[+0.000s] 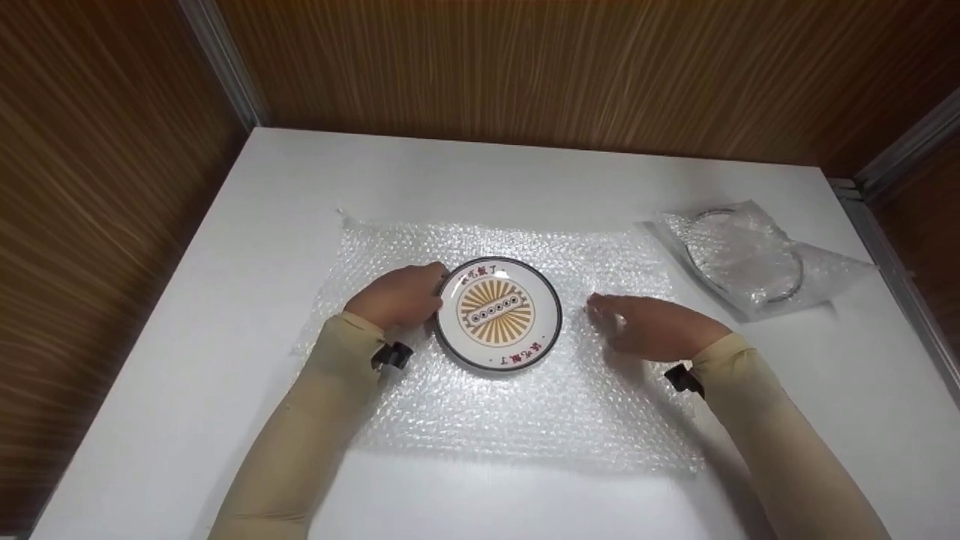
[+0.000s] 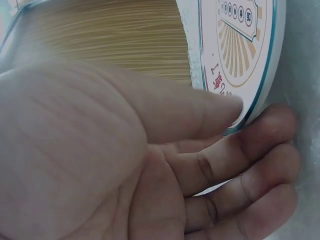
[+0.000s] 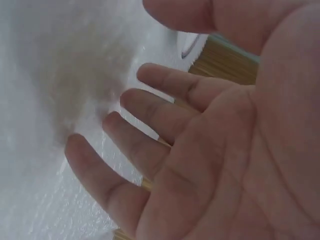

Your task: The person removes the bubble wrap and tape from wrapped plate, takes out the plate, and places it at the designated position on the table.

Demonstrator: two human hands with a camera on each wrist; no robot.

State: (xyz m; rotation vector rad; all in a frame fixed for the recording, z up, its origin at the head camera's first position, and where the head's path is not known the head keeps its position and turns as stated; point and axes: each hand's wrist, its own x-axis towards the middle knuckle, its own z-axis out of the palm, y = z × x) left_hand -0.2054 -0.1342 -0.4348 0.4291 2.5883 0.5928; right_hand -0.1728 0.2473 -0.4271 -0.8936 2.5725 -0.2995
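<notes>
A round white plate point(image 1: 498, 356) with a dark rim, a yellow sunburst and red characters lies over the middle of a bubble wrap sheet point(image 1: 450, 420). My left hand point(image 1: 401, 296) pinches its left edge; in the left wrist view the thumb point(image 2: 215, 112) lies on the plate's face point(image 2: 260, 65) and the fingers are beneath the rim. To the right of the plate, my right hand point(image 1: 656, 326) is just over the bubble wrap with nothing in it. The right wrist view shows its fingers point(image 3: 160, 112) spread and nearly straight above the wrap.
At the back right of the white table point(image 1: 525, 502) lies a round, dark-rimmed item in bubble wrap point(image 1: 742, 259). Wood-grain panels point(image 1: 525, 75) enclose the table at the back and sides, with metal strips point(image 1: 225, 64) at the corners.
</notes>
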